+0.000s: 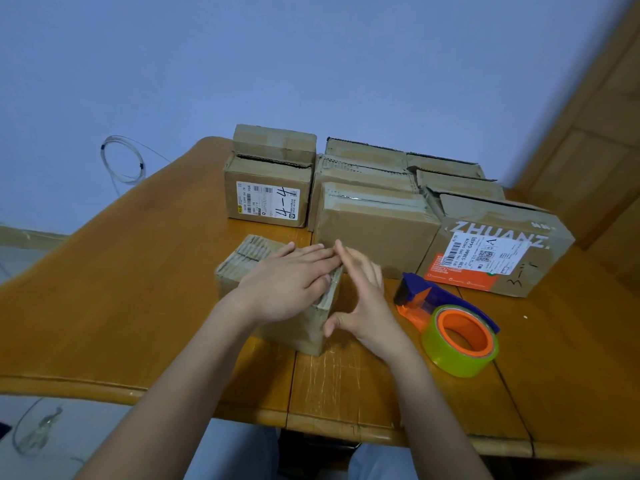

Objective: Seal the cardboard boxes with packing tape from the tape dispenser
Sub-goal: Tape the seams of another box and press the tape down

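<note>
The left hand (287, 282) lay flat on top of the small cardboard box (277, 306) near the bench's (138, 306) front edge, fingers straight and together. The right hand (360, 296) pressed its side, fingers straight too. The tape dispenser (450, 323) sat just right of it.

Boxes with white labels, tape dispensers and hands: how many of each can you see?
Boxes with white labels: 2, the 4-4 box and the ZHUANZ box
Tape dispensers: 1, the tape dispenser
Hands: 2, left hand, right hand
Total: 5
</note>
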Demonstrator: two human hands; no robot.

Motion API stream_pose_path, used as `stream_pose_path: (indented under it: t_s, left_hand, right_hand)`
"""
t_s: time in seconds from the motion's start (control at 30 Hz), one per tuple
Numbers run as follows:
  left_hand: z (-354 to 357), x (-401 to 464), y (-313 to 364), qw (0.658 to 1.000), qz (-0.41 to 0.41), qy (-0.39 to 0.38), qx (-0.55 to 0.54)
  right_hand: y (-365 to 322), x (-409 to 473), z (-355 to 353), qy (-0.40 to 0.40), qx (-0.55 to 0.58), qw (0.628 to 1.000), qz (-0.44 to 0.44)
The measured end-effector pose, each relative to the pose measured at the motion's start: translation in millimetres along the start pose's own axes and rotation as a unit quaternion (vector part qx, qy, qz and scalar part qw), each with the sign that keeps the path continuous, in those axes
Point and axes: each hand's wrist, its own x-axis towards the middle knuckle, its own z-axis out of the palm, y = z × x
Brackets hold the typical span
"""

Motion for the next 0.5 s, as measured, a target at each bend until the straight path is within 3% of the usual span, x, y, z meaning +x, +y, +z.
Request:
stream_pose_path:
  t_s: [0.13, 0.23, 0.37, 0.5]
  left_hand:
    - [2.8, 1.4, -4.4, 1.0, 0.023, 0.005, -0.007]
    - [-0.6, 2.5, -7.6, 0.993, 0.058, 0.022, -0.1]
    - [-4.3, -5.5, -14.8, 0.958, 0.095, 0.141, -0.231]
    - [-3.6, -17.7, -13.8, 0.948, 0.006, 0.277, -0.156]
  right_hand:
    - [1.5, -2.0, -6.7, 0.02, -0.029, 0.999, -0.008]
    - [-0.5, -0.4, -20.6, 0.043, -0.048, 0.998, -0.021]
    - [-14.2, 2.6, -25.8, 0.02, -0.054, 0.997, -0.054]
    - [-17.4, 5.7, -27.4, -0.031, -0.096, 0.992, -0.07]
